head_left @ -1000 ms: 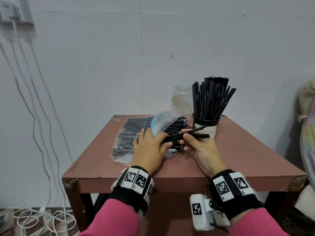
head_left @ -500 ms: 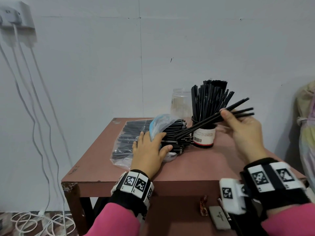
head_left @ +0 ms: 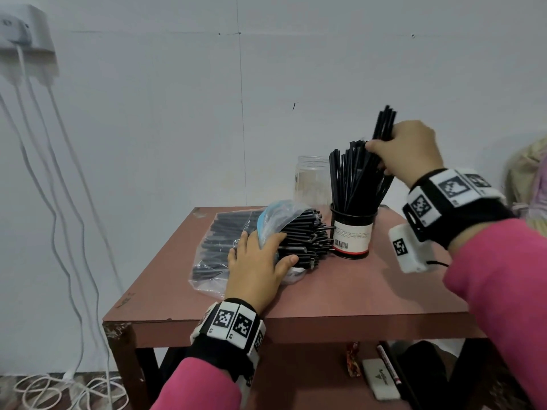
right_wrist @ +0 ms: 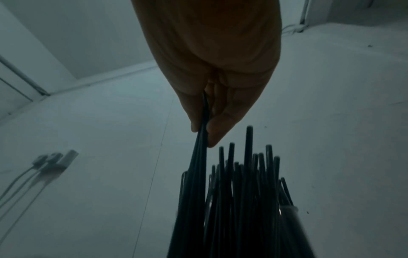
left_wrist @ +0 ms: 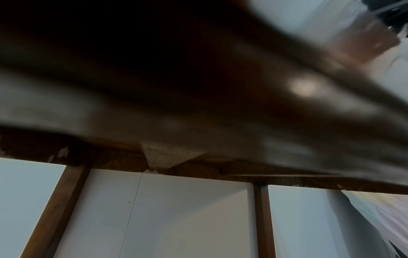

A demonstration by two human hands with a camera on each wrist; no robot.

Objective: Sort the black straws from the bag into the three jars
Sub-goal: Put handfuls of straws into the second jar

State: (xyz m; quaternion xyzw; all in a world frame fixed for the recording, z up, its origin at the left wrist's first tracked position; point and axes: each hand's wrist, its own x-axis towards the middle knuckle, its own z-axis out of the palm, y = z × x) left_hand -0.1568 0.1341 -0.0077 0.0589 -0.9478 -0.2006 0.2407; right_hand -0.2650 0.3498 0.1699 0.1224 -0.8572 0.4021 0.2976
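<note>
A clear plastic bag [head_left: 225, 247] of black straws lies on the brown table [head_left: 340, 294]; straw ends [head_left: 307, 241] stick out of its open right end. My left hand [head_left: 260, 258] rests flat on the bag, fingers fairly straight. My right hand [head_left: 405, 149] pinches a few black straws [head_left: 384, 122] nearly upright over a black jar [head_left: 353, 232] with a white label that is full of straws. In the right wrist view, thumb and fingers [right_wrist: 218, 129] squeeze the held straws [right_wrist: 198, 151] above the jar's straw tops. An empty clear jar [head_left: 310, 179] stands behind. The left wrist view is blurred.
White cables [head_left: 50, 179] hang down the wall at left and coil on the floor. Below the table top lie a white eraser [head_left: 380, 383], a marker and a small wrapper. A pale bundle [head_left: 529, 179] sits at the right edge.
My right hand drew a few straws out of the bag, carried them rightward and up, then turned them upright over the black jar. The left hand stayed on the bag.
</note>
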